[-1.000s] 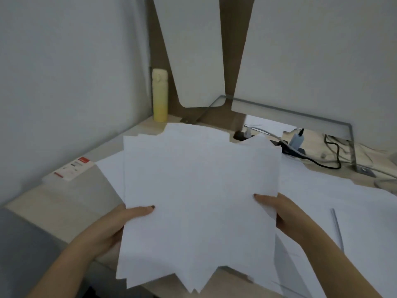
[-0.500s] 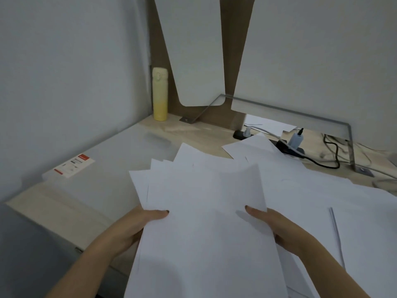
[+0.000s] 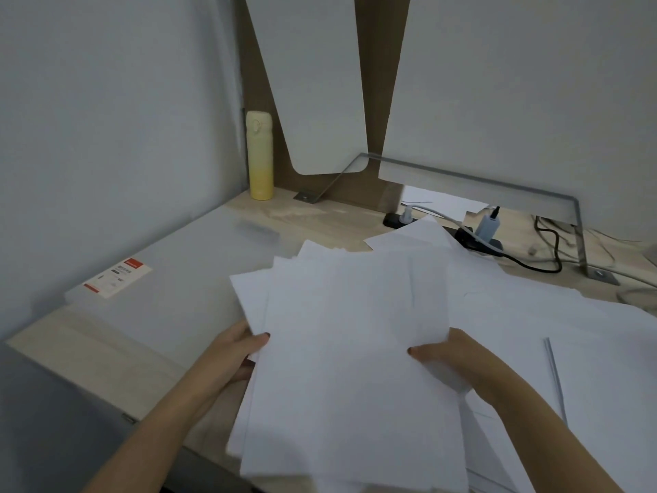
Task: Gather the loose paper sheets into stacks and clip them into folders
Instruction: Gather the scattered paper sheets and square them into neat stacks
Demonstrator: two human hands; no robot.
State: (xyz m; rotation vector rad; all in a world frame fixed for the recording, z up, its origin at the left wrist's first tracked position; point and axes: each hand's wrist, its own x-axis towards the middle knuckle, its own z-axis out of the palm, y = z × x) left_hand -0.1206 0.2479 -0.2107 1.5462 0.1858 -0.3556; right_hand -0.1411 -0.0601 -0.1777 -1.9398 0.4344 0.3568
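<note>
- Translucent folder point(image 3: 185, 279) lies flat at ten o'clock from the paper stack point(image 3: 348, 350).
- Left hand point(image 3: 236, 350) grasps the stack's nine-o'clock edge, thumb on top.
- The stack, unevenly fanned, sits mid-frame between both hands.
- Right hand point(image 3: 451, 354) grasps its three-o'clock edge, thumb on top.
- Loose sheets point(image 3: 586, 332) spread at three o'clock.

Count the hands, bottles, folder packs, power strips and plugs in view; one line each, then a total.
Hands: 2, left hand and right hand, both gripping sheets
Bottle: 1
Folder pack: 1
Power strip: 1
Plugs: 2
Total: 7
</note>
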